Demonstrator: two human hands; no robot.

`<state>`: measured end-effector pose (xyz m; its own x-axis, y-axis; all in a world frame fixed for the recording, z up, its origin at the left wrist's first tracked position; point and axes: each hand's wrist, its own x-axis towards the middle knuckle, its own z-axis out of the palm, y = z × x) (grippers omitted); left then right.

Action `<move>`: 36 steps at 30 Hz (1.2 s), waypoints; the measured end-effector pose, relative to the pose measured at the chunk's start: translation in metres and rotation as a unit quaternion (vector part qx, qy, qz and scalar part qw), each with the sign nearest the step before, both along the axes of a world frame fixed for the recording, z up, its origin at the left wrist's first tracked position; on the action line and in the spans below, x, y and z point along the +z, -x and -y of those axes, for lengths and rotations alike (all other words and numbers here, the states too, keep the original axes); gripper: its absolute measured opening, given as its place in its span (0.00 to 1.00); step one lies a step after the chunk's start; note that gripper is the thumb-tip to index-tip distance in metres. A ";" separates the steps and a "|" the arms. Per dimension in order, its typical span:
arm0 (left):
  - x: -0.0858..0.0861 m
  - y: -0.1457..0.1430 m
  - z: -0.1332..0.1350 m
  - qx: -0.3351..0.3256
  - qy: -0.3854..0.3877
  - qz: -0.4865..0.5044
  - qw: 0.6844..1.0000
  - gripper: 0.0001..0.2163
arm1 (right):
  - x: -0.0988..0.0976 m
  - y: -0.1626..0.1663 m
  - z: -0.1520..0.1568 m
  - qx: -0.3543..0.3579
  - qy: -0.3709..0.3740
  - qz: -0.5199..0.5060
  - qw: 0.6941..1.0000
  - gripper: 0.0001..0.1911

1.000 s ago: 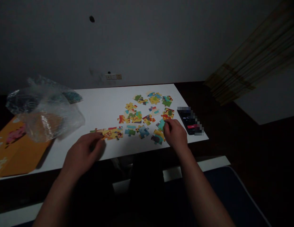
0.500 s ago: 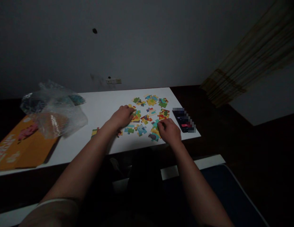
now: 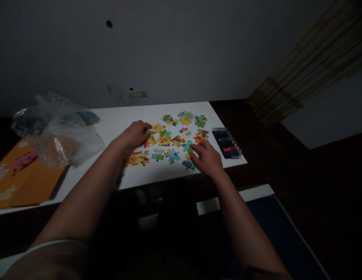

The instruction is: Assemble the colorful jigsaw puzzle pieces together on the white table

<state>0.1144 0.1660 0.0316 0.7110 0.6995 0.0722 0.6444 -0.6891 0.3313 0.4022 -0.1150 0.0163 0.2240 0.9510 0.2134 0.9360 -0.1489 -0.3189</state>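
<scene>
On the white table: loose puzzle pieces (image 3: 175, 134) lie spread toward the far right corner, picture side up, most apart from one another.
Left hand (image 3: 136, 134): reaches in over the left of the spread, fingers curled down on a yellow-green piece (image 3: 153, 132); pinched or just resting on it, cannot tell in this dim light.
Right hand (image 3: 206, 157): lies flat at the near right of the spread, fingers half apart, tips touching a teal piece (image 3: 187, 146); nothing clamped.
Joined strip (image 3: 138, 158): yellow-red, near the table's front edge, just beside the left forearm.
Risk, strip: forearm drag could likely push it off the front edge.
Risk, phone (image 3: 226, 143): dark, close to the right hand by the right edge; a sweep could knock it.
Risk, light: dim, so a mismatched piece could get forced.
Left side: plastic bag (image 3: 56, 130), orange box (image 3: 19, 175).
</scene>
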 end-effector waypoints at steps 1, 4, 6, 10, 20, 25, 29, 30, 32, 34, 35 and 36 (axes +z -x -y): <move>-0.001 0.004 -0.006 0.005 0.000 0.001 1.000 0.24 | 0.000 0.000 0.000 0.000 0.000 0.001 1.000 0.21; -0.003 0.012 -0.020 0.016 -0.003 0.012 1.000 0.23 | 0.001 0.001 0.000 -0.004 -0.013 -0.018 1.000 0.23; -0.006 0.015 -0.026 0.013 -0.004 0.027 1.000 0.22 | 0.000 0.001 0.003 -0.011 -0.047 -0.051 0.998 0.21; -0.011 0.018 -0.030 -0.002 0.001 0.062 0.998 0.20 | -0.006 0.003 0.020 0.033 -0.130 -0.085 0.987 0.16; -0.031 0.025 -0.027 -0.034 0.001 0.122 0.992 0.19 | -0.008 0.039 0.058 0.035 -0.012 0.028 0.999 0.25; -0.032 0.022 -0.023 -0.030 0.006 0.141 0.990 0.16 | 0.014 0.059 0.029 0.048 -0.003 0.027 0.998 0.25; -0.032 0.019 -0.022 -0.031 0.012 0.145 0.989 0.15 | 0.022 0.079 -0.002 0.145 0.031 0.006 0.989 0.30; -0.032 0.019 -0.022 -0.035 0.015 0.150 0.988 0.15 | 0.022 0.083 -0.008 0.152 0.044 0.009 0.987 0.32; -0.033 0.017 -0.022 -0.043 0.021 0.164 0.985 0.14 | 0.017 0.088 -0.015 0.146 0.051 0.014 0.988 0.34; -0.034 0.016 -0.023 -0.049 0.019 0.176 0.983 0.15 | 0.009 0.090 -0.017 0.130 0.029 0.008 0.991 0.34; -0.035 0.015 -0.023 -0.051 0.016 0.178 0.983 0.15 | 0.004 0.090 -0.015 0.117 0.005 0.005 0.993 0.34; -0.035 0.015 -0.022 -0.054 0.013 0.178 0.982 0.15 | -0.001 0.089 -0.013 0.101 -0.028 0.004 0.995 0.33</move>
